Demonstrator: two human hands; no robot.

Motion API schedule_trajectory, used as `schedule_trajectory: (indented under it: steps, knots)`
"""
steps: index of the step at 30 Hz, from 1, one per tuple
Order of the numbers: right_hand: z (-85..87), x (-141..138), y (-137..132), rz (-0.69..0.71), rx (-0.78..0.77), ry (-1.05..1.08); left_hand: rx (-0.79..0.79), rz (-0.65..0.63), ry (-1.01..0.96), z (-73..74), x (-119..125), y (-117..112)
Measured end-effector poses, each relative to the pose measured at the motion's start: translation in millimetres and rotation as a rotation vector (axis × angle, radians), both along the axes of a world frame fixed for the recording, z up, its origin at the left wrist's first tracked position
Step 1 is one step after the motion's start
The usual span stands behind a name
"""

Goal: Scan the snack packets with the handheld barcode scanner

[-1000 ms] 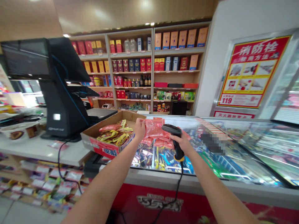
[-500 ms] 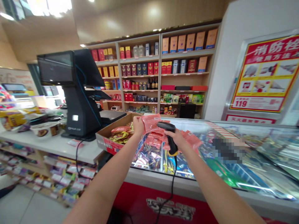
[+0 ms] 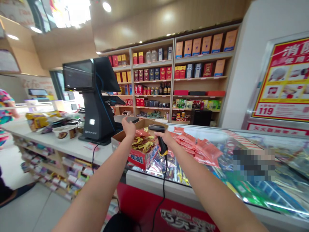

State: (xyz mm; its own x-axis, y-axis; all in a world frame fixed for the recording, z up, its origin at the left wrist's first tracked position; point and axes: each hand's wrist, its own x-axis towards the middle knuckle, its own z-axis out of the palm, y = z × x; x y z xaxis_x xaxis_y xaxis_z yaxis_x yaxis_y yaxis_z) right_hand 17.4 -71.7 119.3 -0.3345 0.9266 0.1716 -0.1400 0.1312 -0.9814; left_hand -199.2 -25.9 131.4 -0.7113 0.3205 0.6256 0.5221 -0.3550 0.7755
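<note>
My right hand (image 3: 164,136) is wrapped round the handle of a black barcode scanner (image 3: 161,141) with a yellow-trimmed base, its cord hanging over the counter front. My left hand (image 3: 129,126) is above the left side of an open cardboard box (image 3: 136,159). Its fingers look apart, with nothing visible in them. Brown-and-yellow snack packets (image 3: 145,144) fill the box, and a red packet (image 3: 141,132) lies on top, just right of my left hand. To the right of the scanner, a pile of flat red packets (image 3: 193,145) is spread on the glass counter.
A black point-of-sale terminal (image 3: 96,103) stands left of the box on a white counter (image 3: 87,154). Shelves of boxed goods (image 3: 152,74) line the back wall. At the far left, a person (image 3: 7,112) in a colourful top is partly visible.
My left hand has moved left from beside the scanner to over the box; the red packet it held is no longer in it. The scanner has shifted left too. My view has turned left.
</note>
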Motion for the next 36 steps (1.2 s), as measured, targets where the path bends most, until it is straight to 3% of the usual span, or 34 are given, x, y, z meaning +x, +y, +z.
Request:
schedule_trajectory:
  steps: [4,10,14,18,22,27,31,36]
  knots:
    - [-2.7,23.5,-5.5,-0.066,0.036,0.003,-0.079,-0.178,0.263,7.2,42.1,-4.1]
    - [-2.7,104.8,-18.7,-0.275,0.077,0.027,-0.469,-0.378,0.732,3.9,147.2,-2.4]
    - [-2.3,157.7,-24.1,-0.392,0.046,0.066,-0.711,-0.349,0.826,-7.2,207.2,3.2]
    - [-3.0,191.1,-27.0,-0.437,0.016,0.090,-0.886,-0.293,0.812,-18.3,241.4,12.6]
    - [-7.1,204.2,-28.1,-0.474,-0.017,0.089,-0.938,-0.317,0.834,-25.2,253.8,22.8]
    - [-16.2,206.0,-25.9,-0.491,-0.030,0.118,-0.917,-0.418,0.762,-25.2,250.6,29.0]
    - [-19.6,205.8,-25.2,-0.473,-0.018,0.082,-0.636,-0.472,0.726,-17.2,234.9,25.1]
    - [-21.6,205.5,-24.7,-0.351,0.035,0.059,-0.325,-0.575,0.700,-7.6,205.8,20.5]
